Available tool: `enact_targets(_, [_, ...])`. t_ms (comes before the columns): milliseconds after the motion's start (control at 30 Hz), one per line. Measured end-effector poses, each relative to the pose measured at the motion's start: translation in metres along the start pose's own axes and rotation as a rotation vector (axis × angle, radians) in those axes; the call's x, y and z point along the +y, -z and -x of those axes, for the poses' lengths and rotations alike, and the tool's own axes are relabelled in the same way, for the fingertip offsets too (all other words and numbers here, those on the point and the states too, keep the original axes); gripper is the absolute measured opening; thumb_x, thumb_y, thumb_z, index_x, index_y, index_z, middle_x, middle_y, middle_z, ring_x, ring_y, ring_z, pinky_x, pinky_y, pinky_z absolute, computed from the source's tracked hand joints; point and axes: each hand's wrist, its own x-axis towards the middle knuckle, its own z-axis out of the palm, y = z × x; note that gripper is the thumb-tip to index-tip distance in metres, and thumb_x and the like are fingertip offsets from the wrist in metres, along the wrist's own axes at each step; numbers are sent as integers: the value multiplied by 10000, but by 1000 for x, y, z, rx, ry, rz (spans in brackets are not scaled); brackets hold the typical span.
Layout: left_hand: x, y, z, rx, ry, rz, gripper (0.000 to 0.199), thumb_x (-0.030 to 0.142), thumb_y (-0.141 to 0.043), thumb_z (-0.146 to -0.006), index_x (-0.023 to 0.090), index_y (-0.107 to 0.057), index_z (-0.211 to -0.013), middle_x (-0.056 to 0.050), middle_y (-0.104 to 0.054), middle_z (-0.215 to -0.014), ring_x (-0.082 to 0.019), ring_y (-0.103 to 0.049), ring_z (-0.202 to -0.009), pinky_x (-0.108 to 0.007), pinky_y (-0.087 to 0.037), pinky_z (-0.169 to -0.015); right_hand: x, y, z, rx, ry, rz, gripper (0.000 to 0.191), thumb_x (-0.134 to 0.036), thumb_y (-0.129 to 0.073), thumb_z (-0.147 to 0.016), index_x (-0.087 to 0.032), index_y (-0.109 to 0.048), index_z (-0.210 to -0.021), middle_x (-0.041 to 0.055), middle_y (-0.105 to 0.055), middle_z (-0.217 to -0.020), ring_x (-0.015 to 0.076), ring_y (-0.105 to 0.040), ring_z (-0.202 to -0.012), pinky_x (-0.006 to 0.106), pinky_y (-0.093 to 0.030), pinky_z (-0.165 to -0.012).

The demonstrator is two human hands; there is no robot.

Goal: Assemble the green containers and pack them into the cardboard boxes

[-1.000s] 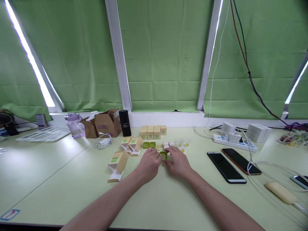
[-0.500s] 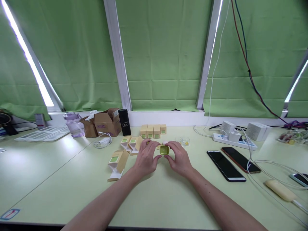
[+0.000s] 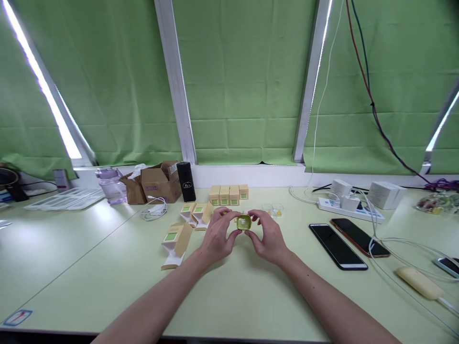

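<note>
A small green square container (image 3: pixel 244 222) is held up above the table, its hollow side facing me. My left hand (image 3: pixel 219 235) pinches it from the left between thumb and fingers. From the right, the thumb and fingers of my right hand (image 3: pixel 268 236) also close on it. Just behind the hands lie small clear round cases (image 3: pixel 273 210) with something yellow in them. Opened kraft boxes with green labels lie left of my left hand, the nearest box (image 3: pixel 178 239) with its white flap out. A row of closed kraft boxes (image 3: pixel 224 195) stands behind.
A black phone (image 3: pixel 337 246) and a second phone (image 3: pixel 359 237) lie at right, near a power strip (image 3: pixel 349 210) with cables. A cardboard box (image 3: pixel 160 183), a black cylinder (image 3: pixel 186 181) and a purple water bottle (image 3: pixel 112 185) stand at back left.
The green container is tilted slightly differently and sits a touch further left. Both hands keep hold of it; the rest of the table looks the same.
</note>
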Motion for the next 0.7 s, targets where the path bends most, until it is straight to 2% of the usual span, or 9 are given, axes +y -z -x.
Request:
enact_targets(233, [-1, 0, -1, 31, -11, 31, 438, 164, -636, -931, 236, -530, -1351, -117, -690, -1118, -300, -524, -1158, -483, -515, -976, 0, 1, 1, 7, 21, -25, 445, -256, -586, -919, -236, -461, -1345, 118, -656, -1219, 257, -646, -1017, 413, -555, -844])
enact_targets(433, [0, 0, -3, 42, 13, 71, 320, 177, -617, -950, 236, -598, -1264, -103, -708, -1084, -285, -537, -1114, -465, -521, -955, 0, 1, 1, -13, 2, -33, 476, -254, -587, -916, -242, -444, -1371, 120, -651, -1239, 264, -641, -1024, 431, -556, -856])
enact_targets(700, [-3, -2, -4, 88, 90, 142, 174, 220, -579, -993, 198, -671, -1140, -112, -645, -1019, -255, -577, -1052, -416, -541, -889, 3, -2, 3, -14, 27, -7, 498, -244, -594, -934, -256, -432, -1404, 105, -665, -1218, 250, -648, -1001, 395, -572, -802])
